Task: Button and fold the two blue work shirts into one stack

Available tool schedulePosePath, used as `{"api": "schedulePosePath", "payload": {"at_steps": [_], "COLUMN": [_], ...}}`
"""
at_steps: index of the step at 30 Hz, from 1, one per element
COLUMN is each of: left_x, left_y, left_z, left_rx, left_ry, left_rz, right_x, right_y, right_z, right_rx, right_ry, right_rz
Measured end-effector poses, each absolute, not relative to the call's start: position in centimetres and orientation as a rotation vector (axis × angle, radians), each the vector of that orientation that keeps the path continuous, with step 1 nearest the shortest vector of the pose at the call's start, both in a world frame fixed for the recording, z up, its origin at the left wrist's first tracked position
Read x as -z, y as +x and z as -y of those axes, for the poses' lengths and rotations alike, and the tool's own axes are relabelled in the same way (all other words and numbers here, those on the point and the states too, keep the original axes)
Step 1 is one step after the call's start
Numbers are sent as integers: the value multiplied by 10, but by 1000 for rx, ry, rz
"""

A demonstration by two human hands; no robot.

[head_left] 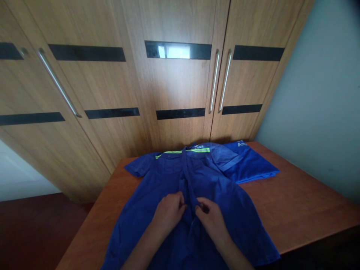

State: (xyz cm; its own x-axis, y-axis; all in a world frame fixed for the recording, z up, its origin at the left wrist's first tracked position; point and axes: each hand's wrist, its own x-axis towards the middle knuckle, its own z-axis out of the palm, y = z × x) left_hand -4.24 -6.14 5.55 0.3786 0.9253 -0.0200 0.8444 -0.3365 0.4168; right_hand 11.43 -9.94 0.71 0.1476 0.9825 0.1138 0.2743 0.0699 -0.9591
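while the shirt (146, 198) lies spread on the table (284, 202), its front strip (188, 180) is being worked

left hand (170, 208) and right hand (211, 217) both pinch cloth there; the next move seems to call for lining up the two sides. folded blue cloth (253, 165) sits partly under a sleeve (225, 154), and behind, the wardrobe (182, 82) is shut, contents hidden.

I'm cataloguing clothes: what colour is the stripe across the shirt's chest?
The stripe is bright yellow-green, seen best in the head view.
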Motion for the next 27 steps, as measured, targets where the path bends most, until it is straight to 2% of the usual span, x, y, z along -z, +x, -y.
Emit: {"api": "schedulePosePath", "payload": {"at_steps": [8, 14, 20, 27], "left_x": [-72, -62, -46, -44], "left_y": [-34, -31, -34, -35], "left_z": [56, 63, 71, 76], "left_rx": [-681, -834, -866, -836], "left_ry": [2038, 1928, 1931, 2039], "left_rz": [-1423, -1382, -1296, -1280], "right_x": [-22, -11, -2, -3], "right_y": [105, 105, 105, 106], "right_z": [95, 93, 92, 95], "right_rx": [-644, -708, -760, -644], "right_ry": [-1411, -1366, -1347, -1377], "right_rz": [1451, 1432, 1277, 1265]}}
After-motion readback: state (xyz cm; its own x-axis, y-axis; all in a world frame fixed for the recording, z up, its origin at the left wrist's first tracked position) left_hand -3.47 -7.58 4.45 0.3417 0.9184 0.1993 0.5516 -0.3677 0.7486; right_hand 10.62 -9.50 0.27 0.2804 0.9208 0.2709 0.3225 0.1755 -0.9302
